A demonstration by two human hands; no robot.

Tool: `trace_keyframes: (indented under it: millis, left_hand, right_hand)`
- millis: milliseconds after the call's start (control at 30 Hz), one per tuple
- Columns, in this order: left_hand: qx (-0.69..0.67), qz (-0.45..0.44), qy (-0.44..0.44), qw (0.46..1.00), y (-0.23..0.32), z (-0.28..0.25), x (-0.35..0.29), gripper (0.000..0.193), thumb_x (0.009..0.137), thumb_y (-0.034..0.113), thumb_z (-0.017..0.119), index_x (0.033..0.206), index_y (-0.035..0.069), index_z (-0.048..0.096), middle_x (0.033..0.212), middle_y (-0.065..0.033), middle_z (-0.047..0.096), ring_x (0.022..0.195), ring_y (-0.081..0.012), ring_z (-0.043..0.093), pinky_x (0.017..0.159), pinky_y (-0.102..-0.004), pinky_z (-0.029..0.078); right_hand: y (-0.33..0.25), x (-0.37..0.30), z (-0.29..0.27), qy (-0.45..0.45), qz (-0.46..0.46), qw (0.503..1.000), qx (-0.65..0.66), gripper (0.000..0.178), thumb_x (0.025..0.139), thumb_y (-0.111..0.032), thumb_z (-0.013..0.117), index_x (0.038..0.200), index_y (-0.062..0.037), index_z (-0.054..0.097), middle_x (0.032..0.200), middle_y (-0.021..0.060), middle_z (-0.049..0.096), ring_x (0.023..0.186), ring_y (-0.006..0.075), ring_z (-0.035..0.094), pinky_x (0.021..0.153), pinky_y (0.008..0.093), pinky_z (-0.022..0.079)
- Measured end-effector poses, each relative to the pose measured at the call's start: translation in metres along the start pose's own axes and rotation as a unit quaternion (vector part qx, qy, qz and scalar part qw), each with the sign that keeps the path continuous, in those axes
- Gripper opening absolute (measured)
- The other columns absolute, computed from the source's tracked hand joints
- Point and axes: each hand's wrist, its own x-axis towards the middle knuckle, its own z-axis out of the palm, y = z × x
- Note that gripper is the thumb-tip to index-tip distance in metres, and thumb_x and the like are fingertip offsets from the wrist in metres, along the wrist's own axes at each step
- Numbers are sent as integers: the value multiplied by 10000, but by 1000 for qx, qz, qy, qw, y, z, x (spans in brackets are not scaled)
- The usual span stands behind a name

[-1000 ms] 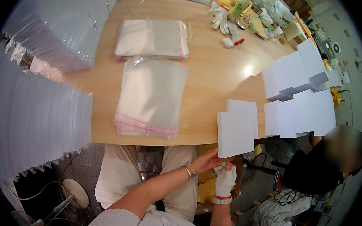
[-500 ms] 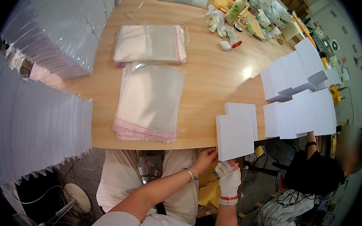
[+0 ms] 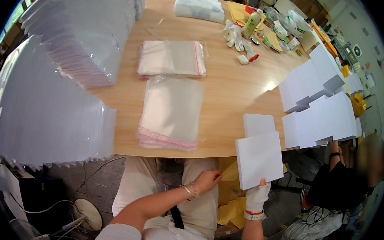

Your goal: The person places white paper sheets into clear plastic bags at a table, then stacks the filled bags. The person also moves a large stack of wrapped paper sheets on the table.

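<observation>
My gloved right hand (image 3: 257,195) grips the near edge of a thick white block of paper (image 3: 260,160), thumb on top. The block is tilted and reaches out over the table's front edge. Behind it, another white block (image 3: 259,125) lies on the table, partly covered. My bare left hand (image 3: 209,181) is over my lap, apart from the block, its fingers curled together beside some yellow-brown paper (image 3: 229,173). Whether the fingers pinch that paper cannot be made out.
Clear plastic bags (image 3: 170,112) lie mid-table, with another bag pile (image 3: 173,58) behind. Tall stacks of plastic-wrapped sheets (image 3: 56,107) stand left. White paper stacks (image 3: 322,117) stand right, near a co-worker (image 3: 339,186). Gloves (image 3: 233,34) and a bottle (image 3: 252,24) lie farther back.
My right hand has moved the white block slightly right and toward me. My left hand has come away from the block, back toward my lap. The view has shifted a little.
</observation>
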Motion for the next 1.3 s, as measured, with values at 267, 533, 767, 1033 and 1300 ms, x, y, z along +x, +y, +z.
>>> trace_keyframes:
  millis: [267, 533, 767, 1033, 1300]
  left_hand:
    - [489, 115, 185, 845, 25, -221, -11, 223, 734, 93, 507, 941, 26, 557, 935, -128, 575, 877, -267, 558, 760, -385, 454]
    - [579, 79, 187, 790, 1, -234, 16, 134, 729, 113, 511, 826, 67, 592, 765, -56, 577, 789, -211, 553, 740, -354, 415]
    - [456, 197, 259, 828, -19, -224, 11, 152, 736, 124, 519, 869, 62, 560, 852, -73, 551, 852, -223, 523, 745, -356, 421]
    - [439, 62, 366, 818, -7, -220, 2, 173, 727, 230, 592, 786, 83, 524, 768, -57, 525, 754, -212, 517, 656, -345, 407]
    - [277, -113, 239, 924, 14, -231, -2, 289, 819, 296, 549, 741, 19, 571, 730, -101, 595, 627, -263, 575, 580, -360, 453]
  right_hand:
    - [-7, -43, 24, -79, 97, 992, 23, 699, 807, -376, 577, 1319, -25, 256, 1234, 93, 414, 1099, 223, 451, 877, 338, 411]
    - [12, -44, 74, -175, 217, 960, 1, 661, 762, -397, 631, 1217, 0, 363, 996, 50, 540, 826, 124, 555, 627, 233, 463]
    - [36, -18, 112, -172, 269, 946, 59, 443, 806, -287, 551, 1156, -42, 436, 867, 18, 559, 681, 94, 540, 496, 240, 423]
    - [23, 15, 120, -151, 328, 922, 137, 377, 801, -284, 543, 1123, -100, 473, 917, 21, 580, 747, 135, 575, 533, 256, 456]
    - [26, 24, 135, -24, 327, 934, 142, 379, 817, -249, 540, 1152, -90, 460, 999, 44, 558, 887, 187, 560, 738, 302, 472]
